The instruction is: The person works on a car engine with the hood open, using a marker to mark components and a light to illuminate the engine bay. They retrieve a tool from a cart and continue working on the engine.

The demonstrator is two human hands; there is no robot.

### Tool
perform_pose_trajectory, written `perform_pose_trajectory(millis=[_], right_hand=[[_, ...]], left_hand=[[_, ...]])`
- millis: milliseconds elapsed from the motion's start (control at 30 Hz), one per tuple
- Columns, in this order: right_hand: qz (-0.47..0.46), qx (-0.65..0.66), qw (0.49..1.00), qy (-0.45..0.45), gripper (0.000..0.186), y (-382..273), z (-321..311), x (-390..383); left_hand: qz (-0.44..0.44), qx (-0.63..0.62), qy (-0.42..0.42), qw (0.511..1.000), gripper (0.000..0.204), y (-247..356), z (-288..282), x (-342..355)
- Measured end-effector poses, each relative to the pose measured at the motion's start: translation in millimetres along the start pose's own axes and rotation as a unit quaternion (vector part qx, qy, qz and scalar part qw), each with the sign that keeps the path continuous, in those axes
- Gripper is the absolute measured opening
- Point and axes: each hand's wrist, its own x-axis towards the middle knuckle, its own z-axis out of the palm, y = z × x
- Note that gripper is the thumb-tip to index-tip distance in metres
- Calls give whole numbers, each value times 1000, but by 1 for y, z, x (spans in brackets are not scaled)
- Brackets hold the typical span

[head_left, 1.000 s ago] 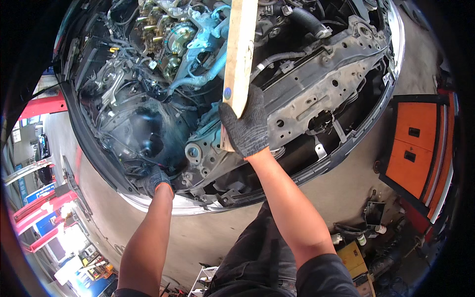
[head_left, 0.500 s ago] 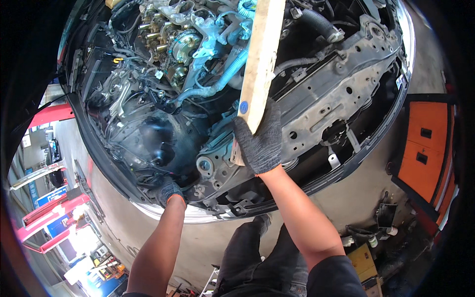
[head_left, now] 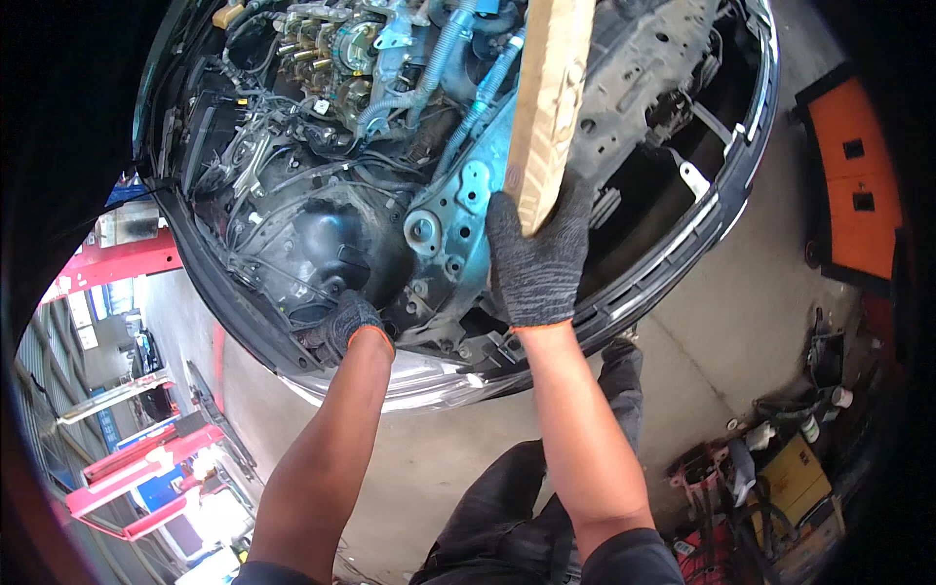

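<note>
Two gloved grips (head_left: 353,320) (head_left: 538,253), one wooden beam (head_left: 551,107), one engine (head_left: 356,49), one orange cabinet (head_left: 858,175).

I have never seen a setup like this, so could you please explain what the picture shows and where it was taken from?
There is no machine here, only a person working with two hands in dark grey knitted gloves with orange cuffs. The view comes from a wide fisheye camera on the person's head, looking down, so straight edges bend near the rim.

Instead of a tabletop, you see a car's open black engine bay, with an engine of exposed metal parts at the top. The right hand grips a long, pale wooden beam near its lower end. The left hand reaches into the bay's near-left corner; whether it holds anything is hidden.
</note>
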Motion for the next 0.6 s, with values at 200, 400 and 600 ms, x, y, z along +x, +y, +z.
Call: perform_pose_trajectory(millis=[200, 400, 600], right_hand=[[-128, -34, 986, 96, 61, 9, -39, 60], [-154, -119, 969, 153, 60, 19, -122, 112], [-50, -183, 981, 39, 55, -20, -142, 79]], left_hand=[[13, 3, -1, 1000, 97, 2, -5, -1], [-2, 13, -4, 1000, 96, 5, -3, -5], [-18, 23, -5, 1000, 95, 12, 0, -9]])
